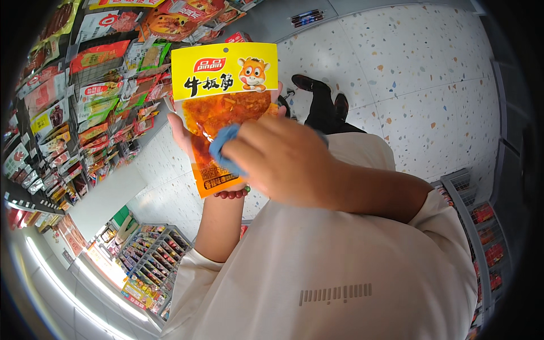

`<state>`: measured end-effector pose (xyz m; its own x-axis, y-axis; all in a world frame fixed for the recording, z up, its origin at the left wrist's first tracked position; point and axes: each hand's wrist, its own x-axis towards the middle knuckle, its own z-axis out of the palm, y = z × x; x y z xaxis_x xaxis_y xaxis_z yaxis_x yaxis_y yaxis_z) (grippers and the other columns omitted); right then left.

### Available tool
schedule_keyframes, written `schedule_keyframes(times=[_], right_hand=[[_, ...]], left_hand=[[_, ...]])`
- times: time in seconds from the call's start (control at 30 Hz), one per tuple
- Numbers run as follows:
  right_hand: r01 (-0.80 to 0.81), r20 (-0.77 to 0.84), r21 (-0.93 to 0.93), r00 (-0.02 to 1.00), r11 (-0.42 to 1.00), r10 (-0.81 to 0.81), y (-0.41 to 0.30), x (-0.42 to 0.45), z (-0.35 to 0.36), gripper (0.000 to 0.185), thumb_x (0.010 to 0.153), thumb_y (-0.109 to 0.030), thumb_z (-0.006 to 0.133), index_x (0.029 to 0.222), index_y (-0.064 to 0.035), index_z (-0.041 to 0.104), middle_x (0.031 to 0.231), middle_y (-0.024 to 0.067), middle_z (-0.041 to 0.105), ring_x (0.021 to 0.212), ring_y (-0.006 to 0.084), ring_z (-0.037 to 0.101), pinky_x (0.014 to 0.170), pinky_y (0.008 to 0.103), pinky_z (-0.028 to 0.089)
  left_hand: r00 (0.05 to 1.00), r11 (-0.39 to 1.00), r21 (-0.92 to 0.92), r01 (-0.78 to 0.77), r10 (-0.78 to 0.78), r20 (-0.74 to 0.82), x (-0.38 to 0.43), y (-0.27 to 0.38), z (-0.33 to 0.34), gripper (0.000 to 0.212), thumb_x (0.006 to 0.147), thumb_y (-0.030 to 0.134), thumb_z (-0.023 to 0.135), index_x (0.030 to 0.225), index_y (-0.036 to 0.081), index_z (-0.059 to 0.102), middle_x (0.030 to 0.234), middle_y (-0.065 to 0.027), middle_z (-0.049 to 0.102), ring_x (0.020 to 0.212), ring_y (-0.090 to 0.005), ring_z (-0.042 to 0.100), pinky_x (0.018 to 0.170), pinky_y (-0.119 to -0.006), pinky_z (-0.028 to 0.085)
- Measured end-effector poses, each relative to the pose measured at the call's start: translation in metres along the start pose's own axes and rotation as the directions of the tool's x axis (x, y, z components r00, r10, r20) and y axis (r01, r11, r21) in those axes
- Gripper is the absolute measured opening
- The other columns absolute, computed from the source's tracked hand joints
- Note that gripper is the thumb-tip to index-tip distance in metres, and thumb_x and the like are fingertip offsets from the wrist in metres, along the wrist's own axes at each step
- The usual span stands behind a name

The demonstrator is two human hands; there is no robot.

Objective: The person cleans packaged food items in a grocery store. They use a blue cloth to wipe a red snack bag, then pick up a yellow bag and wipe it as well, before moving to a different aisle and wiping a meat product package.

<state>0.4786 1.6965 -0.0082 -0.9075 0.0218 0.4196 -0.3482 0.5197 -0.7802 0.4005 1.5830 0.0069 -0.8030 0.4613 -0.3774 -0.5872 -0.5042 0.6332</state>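
A snack packet (225,68) with a yellow header, a cartoon calf and an orange, clear lower part lies upright across my left hand (182,136). That hand is behind it, with its thumb along one edge and fingertips showing at the other; a red bead bracelet (231,194) is on the wrist. My right hand (280,157) grips a bunched blue cloth (225,146) against the lower front of the packet. The hand and cloth are slightly blurred and cover part of the packet's face.
Hanging snack packets (100,55) fill a rack on the left. A grey shelf (272,25) holds a few thin packs at the top. Another stocked rack (153,255) stands lower left, and wire baskets (461,187) are at right. Speckled floor tiles (408,55) lie below.
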Motion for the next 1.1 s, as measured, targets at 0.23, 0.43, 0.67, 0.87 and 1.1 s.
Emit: schedule_keyframes(times=[0.23, 0.43, 0.67, 0.87, 1.1], right_hand=[[-0.11, -0.223, -0.011, 0.969, 0.994, 0.105, 0.029, 0.038, 0.002, 0.025, 0.076, -0.011, 0.071, 0.1, -0.0081, 0.063, 0.088, 0.0089, 0.061, 0.082, 0.0305, 0.062, 0.069, 0.0414, 0.051], [-0.141, 0.015, 0.207, 0.99, 0.968, 0.141, 0.009, 0.022, 0.01, 0.031, 0.077, -0.012, 0.072, 0.105, -0.006, 0.061, 0.092, 0.0115, 0.064, 0.086, 0.0336, 0.064, 0.074, 0.0425, 0.052], [-0.181, 0.177, 0.203, 0.973, 0.962, 0.146, 0.019, -0.022, -0.014, 0.034, 0.077, -0.011, 0.072, 0.109, -0.0066, 0.06, 0.094, 0.011, 0.062, 0.087, 0.033, 0.063, 0.074, 0.042, 0.051], [-0.238, -0.063, -0.086, 0.97, 0.968, 0.233, 0.055, -0.001, -0.006, 0.031, 0.076, -0.014, 0.073, 0.105, -0.0065, 0.062, 0.091, 0.0083, 0.061, 0.083, 0.0286, 0.062, 0.069, 0.0388, 0.053], [-0.128, 0.017, 0.233, 0.992, 0.964, 0.127, 0.039, 0.012, -0.006, 0.028, 0.077, -0.008, 0.073, 0.104, -0.0067, 0.065, 0.096, 0.0116, 0.063, 0.088, 0.0325, 0.062, 0.076, 0.0408, 0.051]], left_hand=[[0.984, 0.972, 0.22, -0.083, 0.114, -0.134, -0.017, -0.016, -0.015, 0.072, 0.094, 0.062, 0.049, 0.144, 0.01, 0.042, 0.138, -0.0123, 0.053, 0.127, -0.0274, 0.051, 0.111, -0.045, 0.038], [0.996, 0.982, -0.167, -0.087, 0.083, -0.03, -0.008, -0.019, -0.026, 0.076, 0.092, 0.064, 0.041, 0.145, 0.009, 0.041, 0.138, -0.0175, 0.053, 0.121, -0.0373, 0.054, 0.102, -0.053, 0.044], [0.993, 0.962, -0.247, 0.116, -0.113, 0.027, -0.005, 0.004, -0.006, 0.093, 0.085, 0.074, 0.042, 0.151, 0.01, 0.033, 0.146, -0.0257, 0.044, 0.122, -0.0512, 0.05, 0.097, -0.063, 0.045], [0.992, 0.971, -0.214, -0.106, 0.088, -0.089, -0.014, -0.011, -0.005, 0.072, 0.094, 0.061, 0.041, 0.145, 0.01, 0.042, 0.141, -0.016, 0.052, 0.124, -0.0335, 0.054, 0.105, -0.049, 0.043], [0.996, 0.951, -0.295, -0.091, 0.081, -0.049, -0.001, -0.013, -0.02, 0.068, 0.096, 0.058, 0.039, 0.145, 0.01, 0.042, 0.14, -0.0152, 0.053, 0.121, -0.0342, 0.055, 0.105, -0.05, 0.043]])
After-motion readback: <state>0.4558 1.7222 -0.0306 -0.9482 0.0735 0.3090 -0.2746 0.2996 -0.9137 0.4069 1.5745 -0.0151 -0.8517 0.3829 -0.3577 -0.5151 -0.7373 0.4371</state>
